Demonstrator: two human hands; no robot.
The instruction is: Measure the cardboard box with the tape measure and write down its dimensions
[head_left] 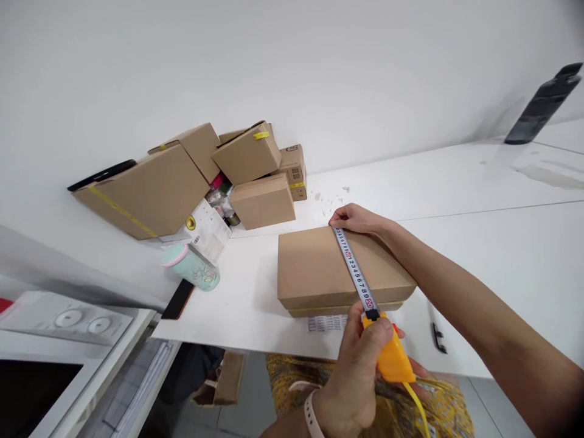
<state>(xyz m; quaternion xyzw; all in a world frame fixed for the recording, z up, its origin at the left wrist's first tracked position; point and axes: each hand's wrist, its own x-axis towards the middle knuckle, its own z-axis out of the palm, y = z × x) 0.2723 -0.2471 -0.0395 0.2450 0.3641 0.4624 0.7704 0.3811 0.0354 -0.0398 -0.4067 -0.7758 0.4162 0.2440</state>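
A closed brown cardboard box [310,261] lies on the white table in front of me. My left hand [356,365], with a pale band at the wrist, grips an orange tape measure [395,359] just off the box's near edge. Its metal blade [352,264] is pulled out across the top of the box, and the mark 20 shows close to the case. At the far edge, my right hand [356,218] pinches the blade's end against the box. A yellow strap hangs from the case. Below the box, a printed sheet [319,323] is partly covered.
Several cardboard boxes [264,204] are stacked at the back left against the wall. A mint-green tumbler [196,267] stands near a dark flat object [177,299]. A black pen [438,338] lies right of the box. A dark bottle [542,103] stands at the far right.
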